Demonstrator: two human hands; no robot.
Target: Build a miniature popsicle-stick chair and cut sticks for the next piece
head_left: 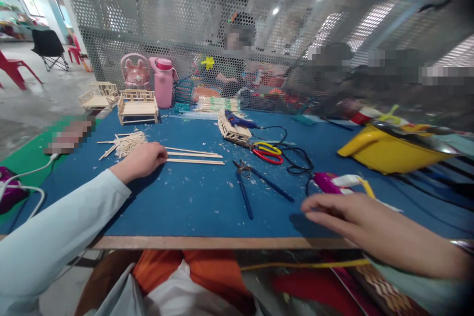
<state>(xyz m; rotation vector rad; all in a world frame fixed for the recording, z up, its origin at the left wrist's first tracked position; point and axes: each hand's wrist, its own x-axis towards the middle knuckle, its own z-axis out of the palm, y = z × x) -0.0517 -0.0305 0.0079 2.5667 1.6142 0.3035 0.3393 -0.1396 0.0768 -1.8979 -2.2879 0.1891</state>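
My left hand (146, 160) rests on the blue tabletop with its fingers closed at the left ends of several thin wooden sticks (196, 161). Those sticks lie nearly parallel, pointing right. Behind that hand is a pile of short cut sticks (130, 144). My right hand (340, 212) hovers over the right front of the table, slightly blurred, with fingers bent, a gap beside the thumb and nothing visible in them. Blue-handled pliers (247, 190) lie spread between my hands. Scissors with red and yellow handles (267, 153) are behind them. A blue glue gun (240, 121) rests on a small stick-built piece (231, 128).
Two stick-built miniature beds (138, 107) stand at the back left, beside a pink bottle (163, 84). A yellow pot (392, 150), a purple object (328, 182) and black cables (299, 160) occupy the right. Perforated metal mesh (166, 15) borders the back; a person (233, 71) sits beyond it.
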